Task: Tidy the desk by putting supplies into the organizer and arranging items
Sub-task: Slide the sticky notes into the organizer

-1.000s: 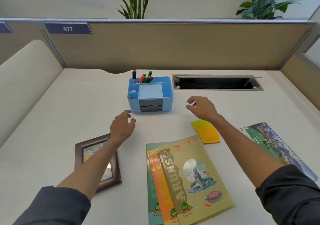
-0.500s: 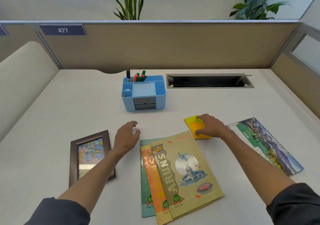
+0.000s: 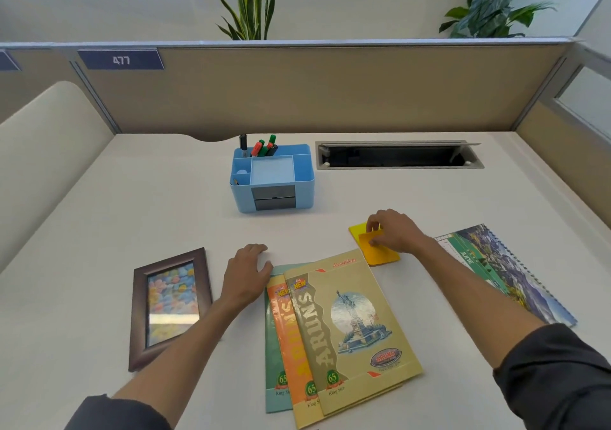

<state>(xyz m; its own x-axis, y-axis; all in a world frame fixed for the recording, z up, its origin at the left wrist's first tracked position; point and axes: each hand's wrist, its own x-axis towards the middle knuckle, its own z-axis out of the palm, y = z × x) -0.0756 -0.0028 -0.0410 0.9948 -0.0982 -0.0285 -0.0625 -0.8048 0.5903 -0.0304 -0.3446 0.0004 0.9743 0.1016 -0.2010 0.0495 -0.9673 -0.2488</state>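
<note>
A blue desk organizer (image 3: pixel 299 186) stands at the desk's middle back with several markers (image 3: pixel 263 148) upright in its rear slot. Two pads of sticky notes, yellow (image 3: pixel 358 231) under orange (image 3: pixel 380 255), lie right of centre. My right hand (image 3: pixel 395 231) rests on them, fingers pinching the orange pad's top edge. My left hand (image 3: pixel 246 276) lies flat on the desk, fingers apart, touching the top left corner of a fanned stack of three notebooks (image 3: pixel 344 330).
A dark wooden picture frame (image 3: pixel 170 304) lies flat at the left. A spiral calendar (image 3: pixel 506 271) lies at the right. An open cable slot (image 3: pixel 398 155) is cut into the desk behind. Partition walls (image 3: pixel 314 92) enclose the desk on three sides.
My right hand came back from near the organizer and settled on the sticky notes, now pinching the orange pad. My left hand drew back to the notebooks' corner.
</note>
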